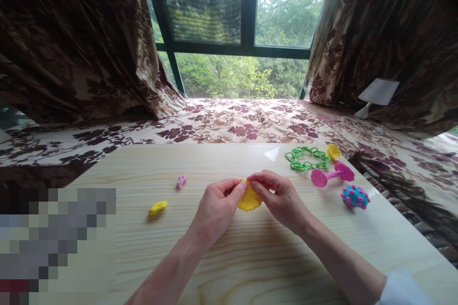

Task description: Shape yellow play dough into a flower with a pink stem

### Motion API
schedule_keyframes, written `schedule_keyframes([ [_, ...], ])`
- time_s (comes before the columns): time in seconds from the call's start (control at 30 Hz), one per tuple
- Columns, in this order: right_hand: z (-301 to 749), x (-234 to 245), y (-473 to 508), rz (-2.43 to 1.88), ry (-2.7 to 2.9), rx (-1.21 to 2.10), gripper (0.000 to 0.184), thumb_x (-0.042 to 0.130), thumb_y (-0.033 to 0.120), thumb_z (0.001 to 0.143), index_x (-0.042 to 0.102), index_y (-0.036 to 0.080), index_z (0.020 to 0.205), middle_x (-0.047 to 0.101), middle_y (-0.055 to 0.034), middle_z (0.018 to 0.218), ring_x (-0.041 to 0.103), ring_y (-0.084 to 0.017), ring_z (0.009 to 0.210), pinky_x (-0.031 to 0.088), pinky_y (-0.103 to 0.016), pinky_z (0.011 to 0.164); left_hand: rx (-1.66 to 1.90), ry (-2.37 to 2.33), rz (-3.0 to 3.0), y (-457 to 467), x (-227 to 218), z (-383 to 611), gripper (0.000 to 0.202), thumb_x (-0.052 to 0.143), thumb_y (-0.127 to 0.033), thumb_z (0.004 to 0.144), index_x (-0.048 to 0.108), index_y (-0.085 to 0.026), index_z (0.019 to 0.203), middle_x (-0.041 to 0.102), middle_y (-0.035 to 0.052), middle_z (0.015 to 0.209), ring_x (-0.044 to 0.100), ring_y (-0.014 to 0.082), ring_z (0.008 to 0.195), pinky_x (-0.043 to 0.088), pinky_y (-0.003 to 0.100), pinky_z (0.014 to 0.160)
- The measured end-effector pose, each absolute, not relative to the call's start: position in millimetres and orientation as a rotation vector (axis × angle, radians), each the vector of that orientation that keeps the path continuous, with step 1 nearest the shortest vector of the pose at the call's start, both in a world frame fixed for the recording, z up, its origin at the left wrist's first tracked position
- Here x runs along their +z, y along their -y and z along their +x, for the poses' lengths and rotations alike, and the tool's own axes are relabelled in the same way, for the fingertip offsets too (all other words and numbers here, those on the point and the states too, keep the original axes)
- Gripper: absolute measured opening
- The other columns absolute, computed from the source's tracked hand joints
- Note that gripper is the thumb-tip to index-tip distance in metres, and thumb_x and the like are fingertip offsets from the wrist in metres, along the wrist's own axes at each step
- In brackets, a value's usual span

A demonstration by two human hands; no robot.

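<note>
Between my two hands is a thin, flattened yellow clay disc (249, 199) with a slightly uneven edge. My left hand (219, 202) pinches its upper left rim between thumb and fingers. From the other side, my right hand (279, 196) grips the upper right rim the same way, and the fingertips of both hands nearly meet at the top. The disc's lower part hangs free above the table. Left of my hands lie a yellow clay lump (158, 208) and, farther back, a small pink clay piece (181, 181).
On the right of the wooden table (214, 267) lie a green clay chain ring (296, 165), a pink dumbbell-shaped piece (319, 177), a yellow clay piece (334, 152) and a blue ball with pink dots (355, 197). A white lamp (379, 91) stands behind. Pixelated blocks cover the lower left.
</note>
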State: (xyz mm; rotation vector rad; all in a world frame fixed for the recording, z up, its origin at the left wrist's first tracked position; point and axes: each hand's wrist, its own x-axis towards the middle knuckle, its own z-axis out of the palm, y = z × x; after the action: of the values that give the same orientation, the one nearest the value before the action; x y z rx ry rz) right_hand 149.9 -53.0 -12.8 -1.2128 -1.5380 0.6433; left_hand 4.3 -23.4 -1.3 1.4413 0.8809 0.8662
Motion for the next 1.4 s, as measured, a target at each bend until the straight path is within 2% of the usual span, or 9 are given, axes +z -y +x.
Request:
schedule_keyframes([
  [0.1, 152.9, -10.7, 52.7, -1.23, 1.495, 0.757, 0.023, 0.045, 0.027, 0.086, 0.063, 0.018, 0.099, 0.06, -0.0031, 0.081, 0.055, -0.014, 0.072, 0.044, -0.024, 0.063, 0.878, -0.951, 1.431, 21.5, -2.5, 3.9, 0.03, 0.055, -0.038, 0.076, 0.066, -0.019, 0.096, 0.064, -0.0005, 0.068, 0.05, 0.009, 0.056, 0.037, 0.016, 0.046],
  [0.17, 155.3, -9.8, 51.8, -1.236, 1.441, 0.838, 0.027, 0.044, 0.032, 0.087, 0.059, 0.018, 0.104, 0.061, -0.0032, 0.081, 0.056, -0.014, 0.073, 0.045, -0.024, 0.064, 0.934, -0.993, 1.392, 19.1, -4.3, 3.4, 0.033, 0.057, -0.039, 0.074, 0.064, -0.019, 0.099, 0.065, 0.0006, 0.071, 0.051, 0.0099, 0.058, 0.037, 0.017, 0.045],
  [0.33, 159.0, -11.9, 48.8, -1.244, 1.431, 0.843, 0.024, 0.046, 0.035, 0.085, 0.06, 0.016, 0.09, 0.062, -0.0038, 0.08, 0.057, -0.015, 0.072, 0.045, -0.025, 0.064, 0.931, -0.954, 1.347, 16.1, -6.4, 1.1, 0.032, 0.059, -0.037, 0.073, 0.063, -0.018, 0.098, 0.066, 0.0033, 0.081, 0.056, 0.0144, 0.072, 0.045, 0.022, 0.057],
  [0.47, 157.5, -9.4, 50.6, -1.257, 1.494, 0.716, 0.021, 0.045, 0.031, 0.086, 0.061, 0.017, 0.088, 0.06, -0.0025, 0.079, 0.055, -0.014, 0.072, 0.043, -0.024, 0.064, 0.894, -0.923, 1.429, 18.5, -5.7, 1.1, 0.03, 0.053, -0.036, 0.077, 0.065, -0.019, 0.099, 0.065, 0.0018, 0.078, 0.052, 0.0116, 0.068, 0.04, 0.019, 0.055],
  [0.73, 154.3, -6.5, 54.9, -1.324, 1.629, 0.469, 0.015, 0.046, 0.022, 0.085, 0.056, 0.016, 0.075, 0.054, 0.0004, 0.068, 0.048, -0.011, 0.062, 0.039, -0.022, 0.059, 0.861, -0.906, 1.434, 24.3, -7.4, 5.3, 0.032, 0.051, -0.041, 0.079, 0.068, -0.016, 0.09, 0.062, 0.0011, 0.067, 0.047, 0.0098, 0.061, 0.037, 0.019, 0.052],
  [0.93, 156.2, -9.8, 51.5, -1.344, 1.581, 0.598, 0.024, 0.038, 0.028, 0.089, 0.059, 0.018, 0.083, 0.058, -0.0009, 0.075, 0.052, -0.012, 0.068, 0.041, -0.022, 0.062, 0.878, -0.961, 1.375, 20.4, -4.7, 4.7, 0.035, 0.056, -0.038, 0.075, 0.061, -0.019, 0.104, 0.066, 0.0037, 0.079, 0.056, 0.013, 0.066, 0.043, 0.02, 0.051],
  [1.07, 156.7, -9.8, 51.3, -1.331, 1.514, 0.701, 0.02, 0.041, 0.031, 0.088, 0.057, 0.018, 0.087, 0.06, -0.0011, 0.075, 0.054, -0.013, 0.067, 0.042, -0.022, 0.06, 0.891, -0.937, 1.273, 18.4, -4.1, 3.2, 0.034, 0.057, -0.038, 0.074, 0.06, -0.017, 0.1, 0.067, 0.0056, 0.08, 0.06, 0.0164, 0.069, 0.049, 0.027, 0.057],
  [1.2, 155.5, -9.0, 51.7, -1.331, 1.525, 0.663, 0.017, 0.045, 0.029, 0.086, 0.057, 0.017, 0.084, 0.059, -0.001, 0.074, 0.053, -0.012, 0.065, 0.043, -0.022, 0.059, 0.913, -0.931, 1.326, 17.6, -5.4, 1.4, 0.032, 0.055, -0.041, 0.075, 0.064, -0.018, 0.096, 0.067, 0.0054, 0.083, 0.059, 0.0165, 0.074, 0.048, 0.025, 0.059],
  [1.4, 152.3, -4.1, 55.4, -1.306, 1.595, 0.541, 0.014, 0.046, 0.022, 0.084, 0.057, 0.017, 0.077, 0.055, -0.0004, 0.071, 0.05, -0.012, 0.064, 0.041, -0.022, 0.061, 0.946, -0.855, 1.345, 19.6, -5.4, 1.9, 0.034, 0.051, -0.039, 0.078, 0.066, -0.015, 0.096, 0.067, 0.0046, 0.076, 0.058, 0.0151, 0.069, 0.046, 0.025, 0.063],
])
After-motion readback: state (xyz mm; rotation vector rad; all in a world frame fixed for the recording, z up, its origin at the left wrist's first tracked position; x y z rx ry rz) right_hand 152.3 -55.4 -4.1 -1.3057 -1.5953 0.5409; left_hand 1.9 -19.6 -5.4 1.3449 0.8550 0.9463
